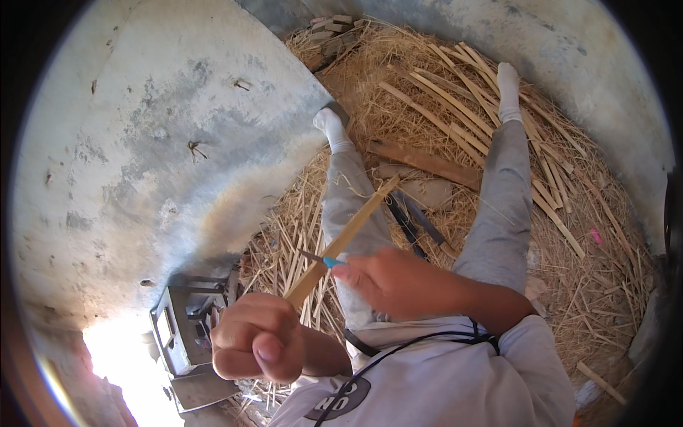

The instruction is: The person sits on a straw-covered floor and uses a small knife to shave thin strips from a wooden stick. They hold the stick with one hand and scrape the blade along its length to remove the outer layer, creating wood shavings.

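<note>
My left hand (257, 339), closed in a fist, grips the lower end of a flat, pale bamboo or wooden strip (353, 226). The strip slants up and to the right over my left leg, and its far end is narrower. A small knife with a teal handle (331, 262) sits in my closed right hand (388, 282). Its dark, thin blade (310, 256) points left and crosses the strip. Whether the edge bites into it I cannot tell. Most of the handle is hidden by my fingers.
My outstretched legs (501, 206) frame a dark, long-bladed tool (420, 217) and a brown plank (427, 164). Shavings cover the floor, with many pale strips (455, 107) at the far right. A small cabinet-like stand (186, 331) is at left beside the plastered wall (163, 142).
</note>
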`<move>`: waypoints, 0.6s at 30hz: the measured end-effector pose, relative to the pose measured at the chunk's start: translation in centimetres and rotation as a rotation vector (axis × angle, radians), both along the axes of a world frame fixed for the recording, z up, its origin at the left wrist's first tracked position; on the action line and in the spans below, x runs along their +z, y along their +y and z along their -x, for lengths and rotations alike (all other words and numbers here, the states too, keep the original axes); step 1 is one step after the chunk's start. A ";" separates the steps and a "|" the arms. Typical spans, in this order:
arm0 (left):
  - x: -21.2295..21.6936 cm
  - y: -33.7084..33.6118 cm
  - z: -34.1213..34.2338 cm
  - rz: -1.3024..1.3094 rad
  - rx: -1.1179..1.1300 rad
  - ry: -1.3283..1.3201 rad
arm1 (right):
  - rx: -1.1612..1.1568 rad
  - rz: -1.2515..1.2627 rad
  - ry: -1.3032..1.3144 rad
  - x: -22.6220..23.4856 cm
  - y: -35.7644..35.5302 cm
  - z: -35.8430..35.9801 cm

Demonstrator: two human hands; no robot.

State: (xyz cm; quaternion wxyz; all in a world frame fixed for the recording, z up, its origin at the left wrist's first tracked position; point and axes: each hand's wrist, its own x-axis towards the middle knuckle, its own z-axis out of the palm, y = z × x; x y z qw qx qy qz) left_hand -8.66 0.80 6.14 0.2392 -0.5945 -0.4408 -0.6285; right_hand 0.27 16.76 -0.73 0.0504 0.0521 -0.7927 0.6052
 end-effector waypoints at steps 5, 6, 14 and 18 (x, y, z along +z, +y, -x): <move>0.6 -0.3 0.7 0.071 0.038 0.001 | -0.002 -0.075 -0.051 0.4 0.3 0.8; 0.7 -0.4 0.9 0.082 0.048 0.019 | -0.031 -0.114 -0.026 0.5 0.1 0.8; 0.9 1.8 -0.9 -0.027 0.007 -0.012 | -0.071 -0.158 -0.209 0.4 0.9 0.1; 1.4 2.6 -1.4 -0.039 -0.082 0.028 | -0.077 0.036 -0.147 -1.7 0.8 0.4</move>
